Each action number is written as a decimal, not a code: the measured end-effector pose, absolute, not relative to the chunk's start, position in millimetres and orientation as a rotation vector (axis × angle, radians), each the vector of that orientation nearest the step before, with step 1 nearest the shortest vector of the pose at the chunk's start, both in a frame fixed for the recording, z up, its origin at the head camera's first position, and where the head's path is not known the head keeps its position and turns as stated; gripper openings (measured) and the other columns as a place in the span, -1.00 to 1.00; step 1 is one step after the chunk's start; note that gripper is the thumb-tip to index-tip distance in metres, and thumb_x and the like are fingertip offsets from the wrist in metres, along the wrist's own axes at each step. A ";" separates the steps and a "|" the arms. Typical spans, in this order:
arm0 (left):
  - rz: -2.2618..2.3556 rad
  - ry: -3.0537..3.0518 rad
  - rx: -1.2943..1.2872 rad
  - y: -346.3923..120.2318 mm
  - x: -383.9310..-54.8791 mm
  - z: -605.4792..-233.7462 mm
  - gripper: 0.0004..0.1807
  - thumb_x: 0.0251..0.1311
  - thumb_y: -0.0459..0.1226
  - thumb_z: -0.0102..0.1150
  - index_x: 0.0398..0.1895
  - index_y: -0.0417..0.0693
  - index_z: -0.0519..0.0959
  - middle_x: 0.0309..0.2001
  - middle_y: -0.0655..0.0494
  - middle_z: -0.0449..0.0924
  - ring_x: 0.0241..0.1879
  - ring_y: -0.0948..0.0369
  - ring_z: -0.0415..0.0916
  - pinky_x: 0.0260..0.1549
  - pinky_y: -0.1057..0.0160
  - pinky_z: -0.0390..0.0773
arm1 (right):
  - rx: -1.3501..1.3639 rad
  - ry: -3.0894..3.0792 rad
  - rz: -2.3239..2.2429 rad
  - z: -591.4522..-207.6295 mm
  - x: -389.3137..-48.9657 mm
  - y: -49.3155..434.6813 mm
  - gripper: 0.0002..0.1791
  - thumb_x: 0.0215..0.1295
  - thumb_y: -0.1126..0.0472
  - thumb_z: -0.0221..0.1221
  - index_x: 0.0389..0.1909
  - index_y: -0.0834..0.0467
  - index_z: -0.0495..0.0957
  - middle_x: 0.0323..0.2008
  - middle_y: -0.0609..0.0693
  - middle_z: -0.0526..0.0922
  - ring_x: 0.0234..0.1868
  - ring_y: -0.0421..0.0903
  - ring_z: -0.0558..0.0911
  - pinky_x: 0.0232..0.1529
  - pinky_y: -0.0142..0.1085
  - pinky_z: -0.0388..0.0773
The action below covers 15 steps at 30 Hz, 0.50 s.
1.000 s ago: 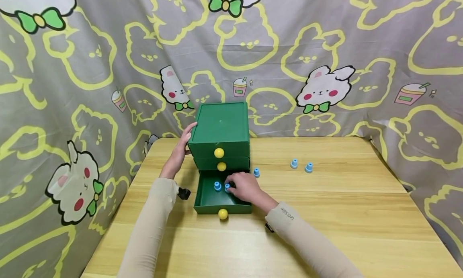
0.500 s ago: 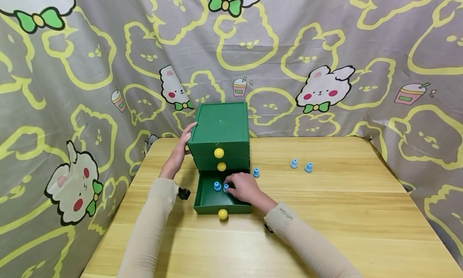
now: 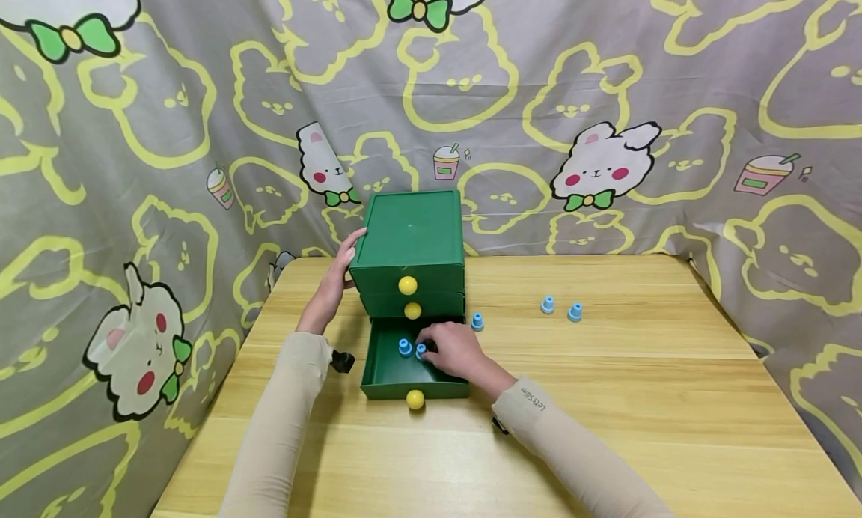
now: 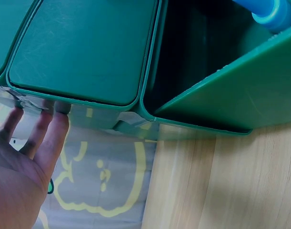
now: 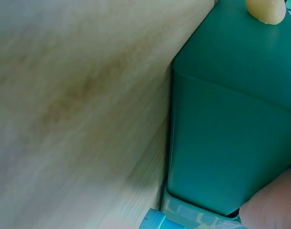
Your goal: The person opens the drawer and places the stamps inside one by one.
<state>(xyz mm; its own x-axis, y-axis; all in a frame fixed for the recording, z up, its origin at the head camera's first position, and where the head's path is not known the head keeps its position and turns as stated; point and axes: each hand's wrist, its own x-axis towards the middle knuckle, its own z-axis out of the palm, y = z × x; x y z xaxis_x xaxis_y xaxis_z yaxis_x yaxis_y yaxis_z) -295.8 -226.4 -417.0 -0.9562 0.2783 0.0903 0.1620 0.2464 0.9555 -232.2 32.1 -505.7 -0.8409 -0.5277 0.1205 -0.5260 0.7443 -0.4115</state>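
Observation:
A green drawer cabinet (image 3: 411, 230) stands on the table with its bottom drawer (image 3: 384, 372) pulled out. My left hand (image 3: 331, 284) rests on the cabinet's left side; in the left wrist view its fingers (image 4: 52, 140) reach straight to the wall. Inside the drawer, my right hand (image 3: 456, 348) pinches a small blue stepped cone-shaped piece (image 3: 420, 350) by its side. Another blue piece (image 3: 405, 346) stands just left of it. The right wrist view shows only part of the right hand (image 5: 274, 202) at the drawer's edge; its fingertips are hidden there.
One blue piece (image 3: 477, 321) stands on the table (image 3: 606, 398) close to the cabinet's right side. Two more, a blue piece (image 3: 548, 305) and its neighbour (image 3: 575, 312), stand farther right. A yellow knob (image 3: 415, 400) juts from the drawer front. A patterned curtain (image 3: 512, 181) hangs behind.
My right hand has shifted very slightly left with the pinched blue piece inside the drawer, then stayed in place. The left hand has not moved.

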 end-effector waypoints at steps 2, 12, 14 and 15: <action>1.830 2.397 0.424 -228.4 -300.6 -422.4 -0.41 0.62 0.08 -0.48 0.66 0.47 0.00 0.69 0.18 -0.18 0.59 -0.09 -0.05 0.33 -0.49 0.12 | -0.885 2.929 -0.696 -505.1 -232.3 32.7 -0.81 0.31 0.08 0.41 -0.08 -0.04 0.79 -0.09 -0.10 0.80 -0.12 -0.10 0.71 -0.22 -0.20 0.59; 1.840 2.423 0.404 -233.5 -311.3 -440.9 -0.41 0.58 0.24 -0.42 0.62 0.64 0.01 0.66 0.26 -0.11 0.60 -0.02 -0.05 0.30 -0.50 0.18 | -0.876 2.923 -0.714 -504.7 -232.3 34.4 -0.80 0.32 0.09 0.40 -0.07 -0.03 0.79 -0.09 -0.09 0.79 -0.13 -0.10 0.70 -0.19 -0.21 0.59; 1.786 2.432 0.371 -237.2 -309.8 -449.1 -0.38 0.59 0.23 -0.41 0.66 0.54 -0.03 0.67 0.18 -0.12 0.60 -0.06 -0.04 0.31 -0.48 0.21 | -0.871 2.920 -0.725 -504.9 -232.0 34.2 -0.81 0.33 0.08 0.39 -0.07 -0.03 0.79 -0.09 -0.10 0.79 -0.12 -0.10 0.70 -0.17 -0.21 0.59; 1.754 2.429 0.346 -239.8 -307.1 -454.9 -0.36 0.60 0.23 -0.39 0.67 0.51 -0.05 0.68 0.16 -0.12 0.59 -0.08 -0.01 0.32 -0.47 0.23 | -0.875 2.918 -0.731 -505.5 -231.7 34.0 -0.81 0.33 0.08 0.39 -0.07 -0.03 0.79 -0.09 -0.10 0.79 -0.12 -0.10 0.70 -0.18 -0.21 0.59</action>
<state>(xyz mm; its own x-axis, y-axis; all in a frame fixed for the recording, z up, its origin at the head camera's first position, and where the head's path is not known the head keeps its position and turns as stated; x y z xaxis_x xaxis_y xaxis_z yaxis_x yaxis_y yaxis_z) -307.1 -239.8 -454.9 -0.9659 0.2570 0.0323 0.1116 0.3001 0.9474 -231.7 34.0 -505.5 -0.8439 -0.5224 0.1220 -0.5182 0.7351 -0.4372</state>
